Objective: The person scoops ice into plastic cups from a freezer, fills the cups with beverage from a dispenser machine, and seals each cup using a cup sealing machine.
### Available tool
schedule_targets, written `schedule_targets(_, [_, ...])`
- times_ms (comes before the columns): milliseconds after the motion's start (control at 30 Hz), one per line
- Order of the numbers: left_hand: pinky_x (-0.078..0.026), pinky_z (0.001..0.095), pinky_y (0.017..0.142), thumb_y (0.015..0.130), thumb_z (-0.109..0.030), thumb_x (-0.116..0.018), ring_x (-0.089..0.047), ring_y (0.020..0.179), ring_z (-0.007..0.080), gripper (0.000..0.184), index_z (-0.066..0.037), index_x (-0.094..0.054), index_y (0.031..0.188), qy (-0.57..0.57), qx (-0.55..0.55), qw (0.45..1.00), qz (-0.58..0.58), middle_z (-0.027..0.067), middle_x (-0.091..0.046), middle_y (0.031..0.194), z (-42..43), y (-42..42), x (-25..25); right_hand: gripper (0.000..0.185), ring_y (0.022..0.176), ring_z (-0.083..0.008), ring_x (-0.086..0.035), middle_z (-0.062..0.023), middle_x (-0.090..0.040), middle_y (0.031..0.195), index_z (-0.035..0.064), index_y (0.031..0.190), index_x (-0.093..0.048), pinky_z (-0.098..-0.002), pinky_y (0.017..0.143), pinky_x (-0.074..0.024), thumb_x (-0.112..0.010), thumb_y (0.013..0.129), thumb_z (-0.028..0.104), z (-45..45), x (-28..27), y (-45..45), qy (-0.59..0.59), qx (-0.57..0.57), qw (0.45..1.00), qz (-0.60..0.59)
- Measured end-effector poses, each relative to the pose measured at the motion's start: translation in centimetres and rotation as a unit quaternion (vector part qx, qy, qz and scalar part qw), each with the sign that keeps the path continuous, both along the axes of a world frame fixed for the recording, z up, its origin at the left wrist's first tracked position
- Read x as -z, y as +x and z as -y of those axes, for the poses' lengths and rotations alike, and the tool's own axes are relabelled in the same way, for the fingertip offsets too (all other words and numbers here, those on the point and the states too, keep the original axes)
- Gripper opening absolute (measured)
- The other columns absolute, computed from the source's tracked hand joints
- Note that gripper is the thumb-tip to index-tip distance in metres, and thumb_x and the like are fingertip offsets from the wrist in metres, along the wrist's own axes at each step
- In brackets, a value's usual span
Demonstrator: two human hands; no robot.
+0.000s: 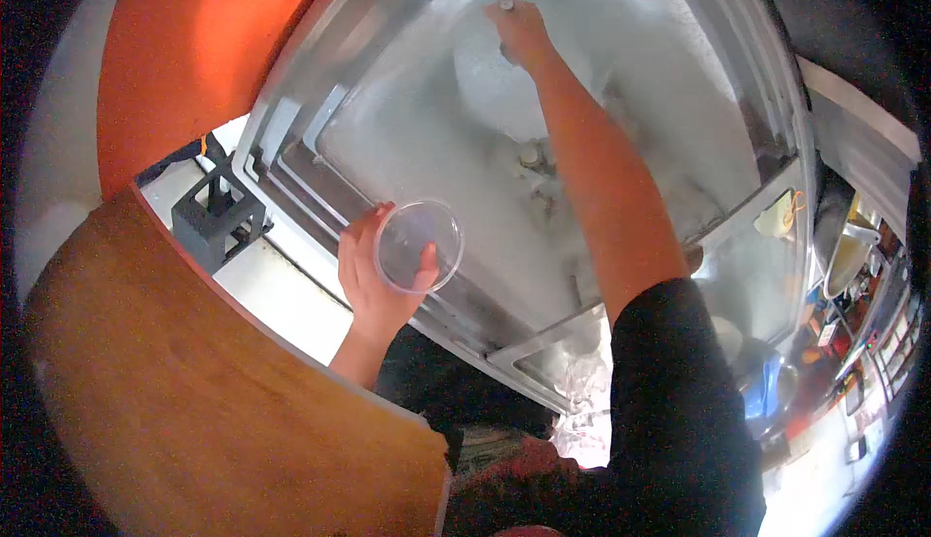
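My left hand is closed around a clear plastic cup, its round mouth facing up toward me. The cup is at the near left rim of a frosty chest freezer. Deep inside the freezer, my right hand is wrapped around a thin handle with a grey end; what the handle belongs to is hidden. Below that hand is a round whitish shape, blurred by mist. Nearer to me, a few small frosted lumps show faintly.
The freezer's metal rim and sliding glass lid run along the right. A wooden counter curves at lower left, with a black holder behind it. An orange panel stands at upper left. Cluttered shelves are at far right.
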State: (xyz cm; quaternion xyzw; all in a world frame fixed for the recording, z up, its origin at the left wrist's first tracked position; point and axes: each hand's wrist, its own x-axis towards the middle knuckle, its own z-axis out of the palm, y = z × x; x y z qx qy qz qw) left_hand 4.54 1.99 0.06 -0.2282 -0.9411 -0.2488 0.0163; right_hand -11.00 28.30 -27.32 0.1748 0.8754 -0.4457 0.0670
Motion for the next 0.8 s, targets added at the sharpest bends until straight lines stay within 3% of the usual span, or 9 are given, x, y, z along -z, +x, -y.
schedule_targets(67, [-0.052,0.0412,0.082,0.072,-0.021,-0.08,-0.061,0.097,0.0332,0.063,-0.001,-0.052,0.125,-0.009,0.0,1.0,0.007,0.0173,-0.062,0.115,0.2,0.3,-0.3,0.044,0.097,-0.0422,-0.062,-0.0286,-0.066,0.098,-0.0055,0.1,-0.065,-0.0457,0.085,-0.0487,-0.064,0.085,0.036,1.0,3.5,2.3,0.177,-0.098,0.972,-0.121])
schedule_targets(167, [-0.052,0.0411,0.082,0.072,-0.022,-0.08,-0.061,0.098,0.0328,0.063,-0.001,-0.052,0.125,-0.01,0.008,1.0,-0.003,0.0171,-0.062,0.115,0.1,-0.7,0.1,0.041,0.093,-0.0399,-0.063,-0.0276,-0.065,0.094,-0.0032,0.102,-0.065,-0.0453,0.082,-0.0487,-0.063,0.084,0.034,1.4,5.8,2.3,-0.01,0.046,0.998,0.029])
schedule_targets(267, [-0.052,0.0414,0.083,0.072,-0.022,-0.08,-0.061,0.099,0.0325,0.065,-0.001,-0.052,0.126,-0.027,0.0,0.999,0.027,0.0169,-0.062,0.114,0.3,0.7,-0.7,0.041,0.079,-0.035,-0.064,-0.022,-0.069,0.087,-0.0042,0.089,-0.066,-0.0475,0.081,-0.0475,-0.064,0.086,0.037,0.6,-3.0,-0.3,-0.175,0.166,0.965,0.103])
schedule_targets(400, [-0.052,0.042,0.084,0.073,-0.021,-0.08,-0.061,0.1,0.0329,0.064,-0.002,-0.051,0.127,-0.02,0.003,1.0,0.02,0.0167,-0.062,0.113,0.0,0.0,-0.5,0.037,0.066,-0.0284,-0.061,-0.0169,-0.066,0.071,-0.0022,0.076,-0.066,-0.0421,0.072,-0.0475,-0.066,0.083,0.034,1.5,-2.8,0.2,-0.336,0.354,0.872,-0.038])
schedule_targets(500, [-0.052,0.0425,0.084,0.072,-0.021,-0.081,-0.06,0.1,0.0337,0.065,-0.002,-0.051,0.127,-0.023,-0.002,0.999,0.023,0.0165,-0.062,0.114,0.0,0.1,-0.4,0.032,0.064,-0.0258,-0.06,-0.0144,-0.062,0.065,-0.0003,0.072,-0.066,-0.0406,0.065,-0.046,-0.065,0.084,0.03,1.5,2.1,1.0,-0.263,0.355,0.897,0.02])
schedule_targets(600, [-0.052,0.0428,0.084,0.071,-0.02,-0.081,-0.06,0.1,0.0345,0.066,-0.003,-0.051,0.127,-0.019,-0.006,0.999,0.025,0.0166,-0.061,0.114,0.0,0.2,-0.4,0.028,0.064,-0.0282,-0.06,-0.0141,-0.064,0.067,0.0008,0.081,-0.069,-0.0417,0.064,-0.0459,-0.064,0.084,0.028,0.4,2.2,-0.5,-0.165,0.371,0.911,-0.077])
schedule_targets(700, [-0.052,0.043,0.084,0.071,-0.02,-0.082,-0.06,0.1,0.0347,0.067,-0.002,-0.05,0.127,-0.005,0.003,1.0,0.017,0.017,-0.061,0.114,0.1,0.2,-0.1,0.01,0.072,-0.0176,-0.063,-0.0108,-0.063,0.075,0.0059,0.076,-0.066,-0.0322,0.062,-0.046,-0.061,0.081,0.013,0.0,1.8,-0.7,-0.102,0.345,0.925,-0.123])
schedule_targets(733, [-0.052,0.043,0.084,0.071,-0.02,-0.082,-0.06,0.1,0.0347,0.067,-0.002,-0.05,0.127,-0.005,0.007,1.0,0.011,0.017,-0.061,0.114,0.3,0.1,0.2,0.01,0.079,-0.019,-0.064,-0.0119,-0.065,0.086,0.0053,0.086,-0.067,-0.0334,0.066,-0.0476,-0.06,0.082,0.011,1.5,3.4,1.2,0.15,0.22,0.96,-0.083])
schedule_targets(800, [-0.047,0.0458,0.089,0.069,-0.026,-0.083,-0.057,0.103,0.0376,0.07,-0.001,-0.051,0.127,-0.002,-0.004,0.998,0.06,0.0197,-0.057,0.116,0.7,0.5,0.1,0.016,0.087,-0.0203,-0.065,-0.0129,-0.067,0.098,0.0047,0.096,-0.068,-0.0347,0.07,-0.0492,-0.06,0.083,0.008,3.9,6.4,3.0,0.391,0.078,0.917,-0.035])
